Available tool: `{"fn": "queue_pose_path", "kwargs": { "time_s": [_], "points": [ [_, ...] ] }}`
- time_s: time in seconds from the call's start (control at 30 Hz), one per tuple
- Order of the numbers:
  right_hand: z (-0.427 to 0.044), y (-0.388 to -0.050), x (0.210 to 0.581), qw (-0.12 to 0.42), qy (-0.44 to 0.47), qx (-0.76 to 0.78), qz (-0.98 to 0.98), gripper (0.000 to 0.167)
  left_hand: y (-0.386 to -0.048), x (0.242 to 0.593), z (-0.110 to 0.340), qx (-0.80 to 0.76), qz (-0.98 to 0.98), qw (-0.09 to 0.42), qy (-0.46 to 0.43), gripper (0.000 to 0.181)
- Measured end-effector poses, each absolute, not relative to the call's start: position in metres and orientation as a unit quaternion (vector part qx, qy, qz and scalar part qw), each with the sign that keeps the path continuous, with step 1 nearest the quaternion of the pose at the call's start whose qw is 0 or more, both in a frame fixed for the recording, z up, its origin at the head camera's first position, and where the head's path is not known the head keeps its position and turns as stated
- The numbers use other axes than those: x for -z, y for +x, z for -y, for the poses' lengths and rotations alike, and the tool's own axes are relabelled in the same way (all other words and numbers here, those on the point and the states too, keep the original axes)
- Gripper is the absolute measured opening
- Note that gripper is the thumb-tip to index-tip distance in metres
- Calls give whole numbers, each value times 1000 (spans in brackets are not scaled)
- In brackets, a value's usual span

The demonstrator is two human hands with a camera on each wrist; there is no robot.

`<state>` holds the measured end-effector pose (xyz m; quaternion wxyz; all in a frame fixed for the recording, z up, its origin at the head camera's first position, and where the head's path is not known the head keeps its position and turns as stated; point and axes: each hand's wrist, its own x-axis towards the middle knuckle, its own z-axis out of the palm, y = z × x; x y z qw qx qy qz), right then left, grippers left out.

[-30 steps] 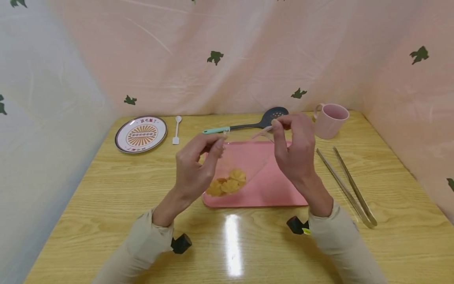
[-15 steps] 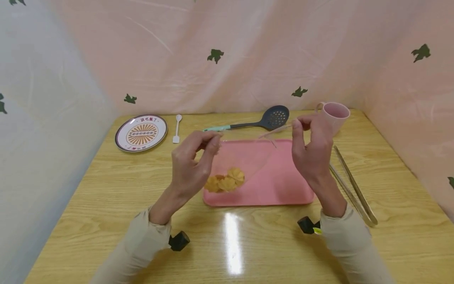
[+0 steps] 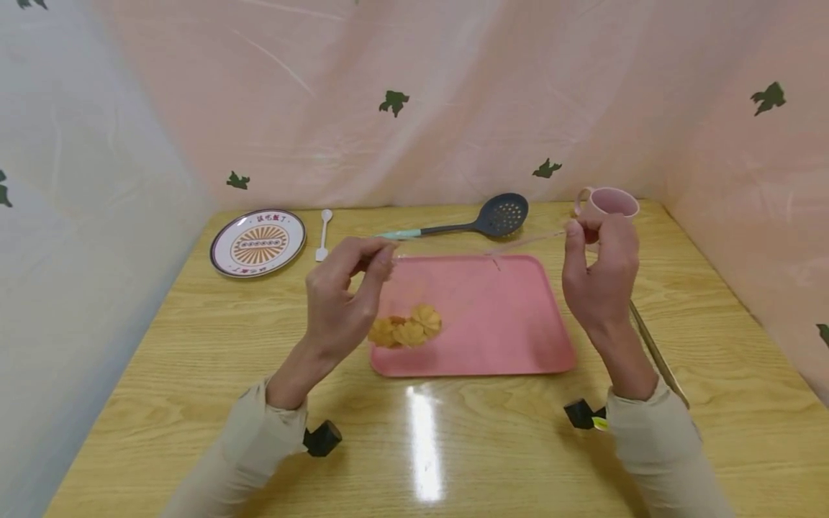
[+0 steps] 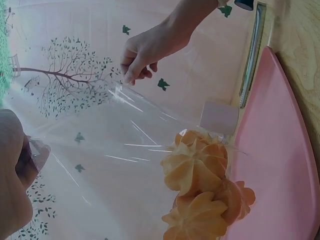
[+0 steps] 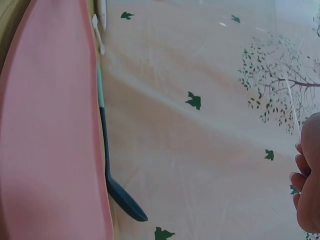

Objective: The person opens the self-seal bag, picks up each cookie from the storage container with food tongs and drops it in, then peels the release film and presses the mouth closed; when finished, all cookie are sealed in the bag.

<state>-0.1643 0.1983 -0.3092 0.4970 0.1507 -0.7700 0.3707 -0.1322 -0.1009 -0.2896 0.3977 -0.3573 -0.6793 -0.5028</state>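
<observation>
A clear plastic bag (image 4: 145, 135) with several flower-shaped yellow cookies (image 3: 408, 329) at its bottom hangs over the pink tray (image 3: 505, 324). My left hand (image 3: 343, 291) pinches the bag's upper left part between thumb and fingers. Out to the right, my right hand (image 3: 602, 277) pinches the end of a thin clear plastic strip (image 3: 527, 241), which runs left toward the bag's upper right corner. Whether strip and bag are still joined I cannot tell. The right wrist view shows the strip only as a thin pale line above the fingertips.
Along the back lie a patterned plate (image 3: 257, 243), a small white spoon (image 3: 324, 236) and a dark slotted spatula (image 3: 502, 215) with a mint handle. A pink mug (image 3: 607, 201) stands behind my right hand. Metal tongs (image 3: 657, 352) lie at the right, partly behind my forearm.
My right hand has moved right, now in front of the mug and over the tongs, and more of the strip shows. My left hand and the bag have shifted slightly left.
</observation>
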Motion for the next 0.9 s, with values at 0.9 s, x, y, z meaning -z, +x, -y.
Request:
{"fn": "queue_pose_path", "kwargs": {
  "time_s": [0.9],
  "points": [
    [-247, -159, 329, 486, 91, -348, 797, 27, -133, 290, 103, 498, 685, 407, -343, 4]
  ]
}}
